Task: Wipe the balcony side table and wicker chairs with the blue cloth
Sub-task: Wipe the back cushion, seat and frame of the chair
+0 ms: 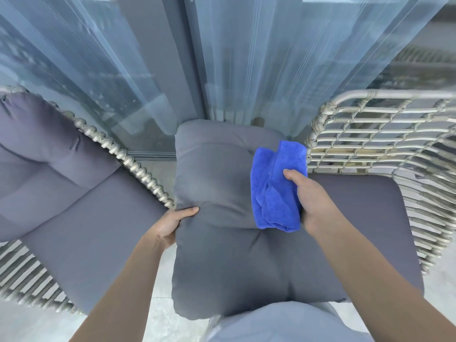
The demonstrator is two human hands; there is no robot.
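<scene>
Between two chairs [385,134], the left hand [170,225] grips a cushion [222,255]; the right hand [311,196] holds the cloth [274,188] on it.

the blue cloth [276,186], a bunched, folded microfibre, lies against a grey cushion at about 2 o'clock from frame centre. one wicker chair [385,134] stands at 3 o'clock, its woven back upright; another wicker chair [128,161] sits at 9 o'clock.
</scene>
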